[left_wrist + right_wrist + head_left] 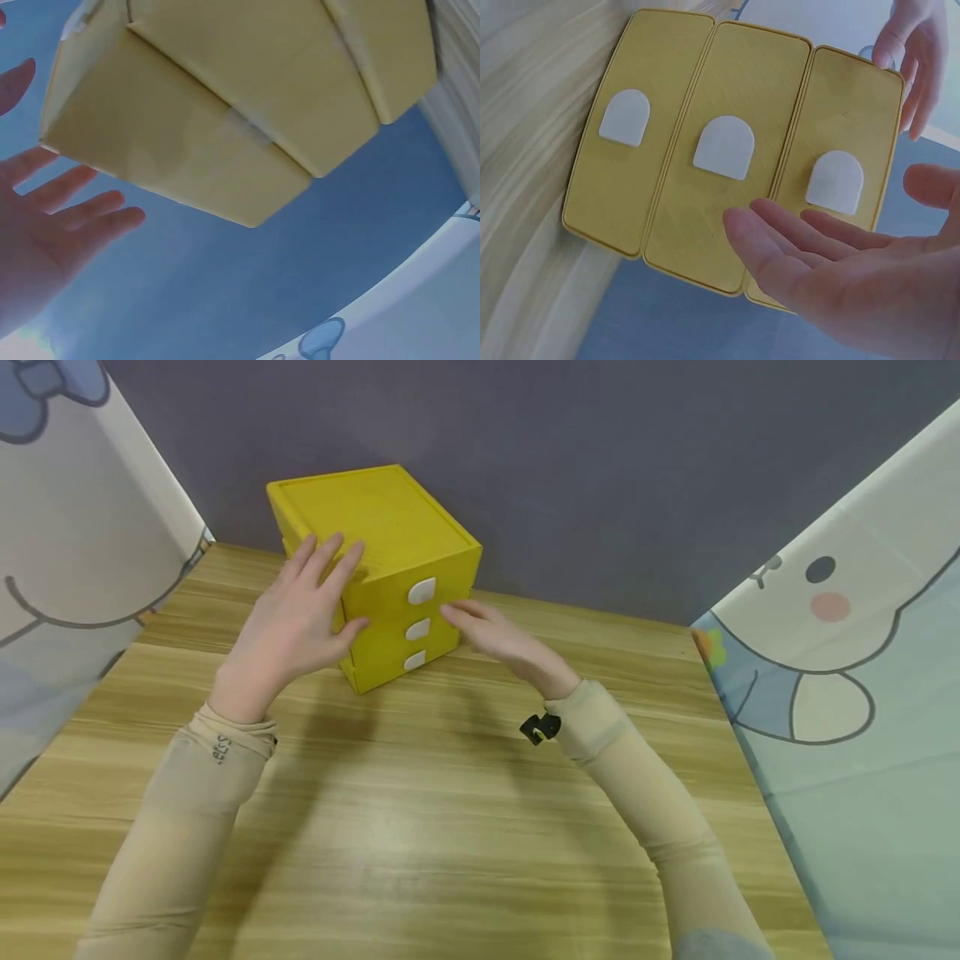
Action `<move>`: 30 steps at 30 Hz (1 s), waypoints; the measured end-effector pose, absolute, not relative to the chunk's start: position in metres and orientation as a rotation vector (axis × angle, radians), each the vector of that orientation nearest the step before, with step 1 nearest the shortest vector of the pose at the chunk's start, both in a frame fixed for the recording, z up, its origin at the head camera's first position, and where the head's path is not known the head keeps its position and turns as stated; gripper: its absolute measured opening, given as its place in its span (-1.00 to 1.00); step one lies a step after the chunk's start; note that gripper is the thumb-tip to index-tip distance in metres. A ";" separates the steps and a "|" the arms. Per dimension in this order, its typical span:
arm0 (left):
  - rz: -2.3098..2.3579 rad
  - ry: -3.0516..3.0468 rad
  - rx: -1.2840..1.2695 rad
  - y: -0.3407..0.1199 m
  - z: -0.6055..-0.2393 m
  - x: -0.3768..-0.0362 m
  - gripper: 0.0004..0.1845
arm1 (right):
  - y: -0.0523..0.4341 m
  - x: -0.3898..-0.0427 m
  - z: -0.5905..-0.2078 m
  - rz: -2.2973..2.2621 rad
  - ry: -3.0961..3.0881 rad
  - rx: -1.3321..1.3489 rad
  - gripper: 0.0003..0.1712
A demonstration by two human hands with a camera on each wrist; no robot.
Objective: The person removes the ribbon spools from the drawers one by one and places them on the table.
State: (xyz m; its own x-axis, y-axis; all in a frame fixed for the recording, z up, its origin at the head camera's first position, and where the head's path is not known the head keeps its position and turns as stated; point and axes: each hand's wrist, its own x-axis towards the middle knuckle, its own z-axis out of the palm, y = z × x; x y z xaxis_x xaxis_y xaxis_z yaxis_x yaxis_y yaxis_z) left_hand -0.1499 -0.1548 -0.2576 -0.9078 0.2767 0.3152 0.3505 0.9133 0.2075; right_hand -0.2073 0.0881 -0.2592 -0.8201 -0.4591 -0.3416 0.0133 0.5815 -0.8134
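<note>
A yellow drawer box [375, 518] with three stacked drawers stands at the back of the wooden table. White rounded tabs [724, 147] mark the drawer fronts, and all three drawers look closed. My left hand [288, 622], fingers spread, is at the box's left front corner near the top; whether it touches cannot be told. In front of the box's right side is my right hand [506, 643], its fingers extended close to the top and middle tabs. The right wrist view shows that palm [885, 292] turned up, holding nothing. Plain side panels [225, 112] of the box fill the left wrist view.
The wood-grain table [420, 827] stretches in front of the box. A dark grey wall panel [600, 485] rises behind it. Cartoon-printed cloths [847, 693] hang along both sides. A small black bow-shaped piece [541, 727] is at the right cuff.
</note>
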 end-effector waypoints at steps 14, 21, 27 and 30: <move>-0.414 -2.706 -0.545 -0.164 -0.270 -0.156 -0.24 | 0.072 -0.224 -0.261 -1.331 2.115 -0.174 -0.28; -0.441 -2.668 -0.578 -0.166 -0.277 -0.161 -0.28 | 0.066 -0.228 -0.264 -1.406 2.058 -0.135 -0.32; -0.450 -2.611 -0.626 -0.167 -0.279 -0.165 -0.33 | 0.058 -0.233 -0.262 -1.457 2.042 -0.070 -0.34; -0.456 -2.581 -0.643 -0.169 -0.278 -0.167 -0.35 | 0.053 -0.236 -0.260 -1.487 2.044 -0.051 -0.35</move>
